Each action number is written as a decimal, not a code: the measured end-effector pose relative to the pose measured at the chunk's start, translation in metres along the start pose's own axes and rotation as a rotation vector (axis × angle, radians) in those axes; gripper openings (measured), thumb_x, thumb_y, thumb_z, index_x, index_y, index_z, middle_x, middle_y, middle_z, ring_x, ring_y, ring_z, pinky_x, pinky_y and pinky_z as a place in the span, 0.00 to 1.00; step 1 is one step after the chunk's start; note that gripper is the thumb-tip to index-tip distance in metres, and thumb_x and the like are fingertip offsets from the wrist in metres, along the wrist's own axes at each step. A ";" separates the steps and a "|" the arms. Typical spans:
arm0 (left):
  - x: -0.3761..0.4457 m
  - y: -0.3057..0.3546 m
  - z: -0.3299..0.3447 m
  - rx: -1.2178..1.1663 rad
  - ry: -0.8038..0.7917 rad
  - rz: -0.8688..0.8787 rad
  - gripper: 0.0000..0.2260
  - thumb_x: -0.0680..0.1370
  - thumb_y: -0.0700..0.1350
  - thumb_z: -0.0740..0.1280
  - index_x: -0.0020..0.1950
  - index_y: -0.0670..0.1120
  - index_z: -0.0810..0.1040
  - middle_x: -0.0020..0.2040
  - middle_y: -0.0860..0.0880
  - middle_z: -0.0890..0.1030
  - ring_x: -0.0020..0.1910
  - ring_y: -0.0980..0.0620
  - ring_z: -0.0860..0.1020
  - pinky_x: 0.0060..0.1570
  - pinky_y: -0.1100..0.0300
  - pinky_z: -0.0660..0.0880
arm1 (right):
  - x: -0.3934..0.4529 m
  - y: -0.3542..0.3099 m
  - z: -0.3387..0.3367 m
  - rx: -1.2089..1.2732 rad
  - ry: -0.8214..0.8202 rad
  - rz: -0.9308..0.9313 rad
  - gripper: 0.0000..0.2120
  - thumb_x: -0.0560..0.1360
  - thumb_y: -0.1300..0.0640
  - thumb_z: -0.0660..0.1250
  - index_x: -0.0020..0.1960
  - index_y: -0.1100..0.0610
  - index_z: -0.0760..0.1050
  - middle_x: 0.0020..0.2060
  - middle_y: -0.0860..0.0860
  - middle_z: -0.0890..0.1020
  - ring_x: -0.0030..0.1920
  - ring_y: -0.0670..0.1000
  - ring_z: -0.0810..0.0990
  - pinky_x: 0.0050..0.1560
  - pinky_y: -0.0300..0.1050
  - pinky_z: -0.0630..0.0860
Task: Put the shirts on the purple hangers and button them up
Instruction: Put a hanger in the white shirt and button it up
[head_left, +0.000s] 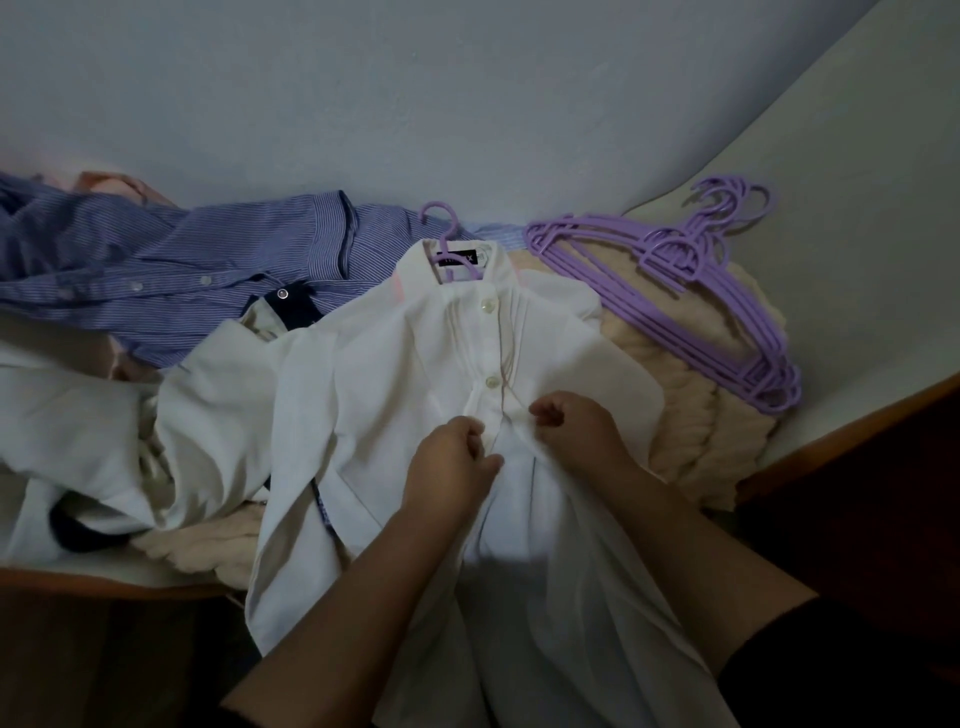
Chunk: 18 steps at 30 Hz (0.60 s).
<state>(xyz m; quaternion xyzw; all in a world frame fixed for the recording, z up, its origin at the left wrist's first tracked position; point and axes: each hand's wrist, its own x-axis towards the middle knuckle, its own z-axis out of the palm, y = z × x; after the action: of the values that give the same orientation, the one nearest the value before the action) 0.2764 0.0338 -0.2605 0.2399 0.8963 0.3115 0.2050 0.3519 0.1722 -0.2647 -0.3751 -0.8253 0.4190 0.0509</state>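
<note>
A white shirt (395, 374) lies front-up in the middle, on a purple hanger (451, 234) whose hook pokes out past the collar. Its two upper buttons look fastened. My left hand (451, 457) pinches the left edge of the placket just below the second button. My right hand (576, 421) grips the right edge of the placket opposite it. The button between my fingers is hidden. A blue striped shirt (156, 265) lies crumpled at the back left. A stack of several purple hangers (691, 291) rests at the right.
A cream knitted blanket (691, 410) lies under the hanger stack and shirt. More white and dark garments (78, 415) pile up at the left. A pale wall (467, 104) stands behind, and the wooden edge (841, 431) of the surface runs at the right.
</note>
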 end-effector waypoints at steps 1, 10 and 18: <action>0.000 0.000 -0.001 -0.061 0.013 -0.020 0.16 0.74 0.47 0.73 0.60 0.47 0.77 0.43 0.54 0.79 0.43 0.56 0.79 0.48 0.64 0.77 | 0.000 0.000 0.001 -0.006 -0.002 0.000 0.11 0.73 0.65 0.65 0.54 0.59 0.79 0.51 0.54 0.82 0.54 0.53 0.79 0.54 0.39 0.69; 0.004 -0.002 -0.009 -0.556 0.142 -0.188 0.10 0.74 0.41 0.71 0.54 0.49 0.80 0.36 0.46 0.83 0.31 0.54 0.77 0.39 0.60 0.77 | -0.016 -0.022 0.011 0.443 -0.038 0.078 0.11 0.71 0.70 0.66 0.41 0.54 0.76 0.34 0.52 0.79 0.36 0.52 0.79 0.40 0.45 0.77; -0.006 0.004 -0.008 -0.721 0.143 -0.209 0.13 0.74 0.39 0.70 0.57 0.50 0.79 0.31 0.48 0.79 0.27 0.57 0.73 0.37 0.62 0.74 | -0.020 -0.036 0.022 0.196 0.053 0.059 0.10 0.73 0.64 0.64 0.52 0.58 0.79 0.47 0.53 0.82 0.47 0.51 0.80 0.49 0.38 0.74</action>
<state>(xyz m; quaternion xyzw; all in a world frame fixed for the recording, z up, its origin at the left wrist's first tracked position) 0.2783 0.0290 -0.2508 0.0376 0.7610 0.6001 0.2435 0.3367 0.1316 -0.2481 -0.4035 -0.7673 0.4890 0.0965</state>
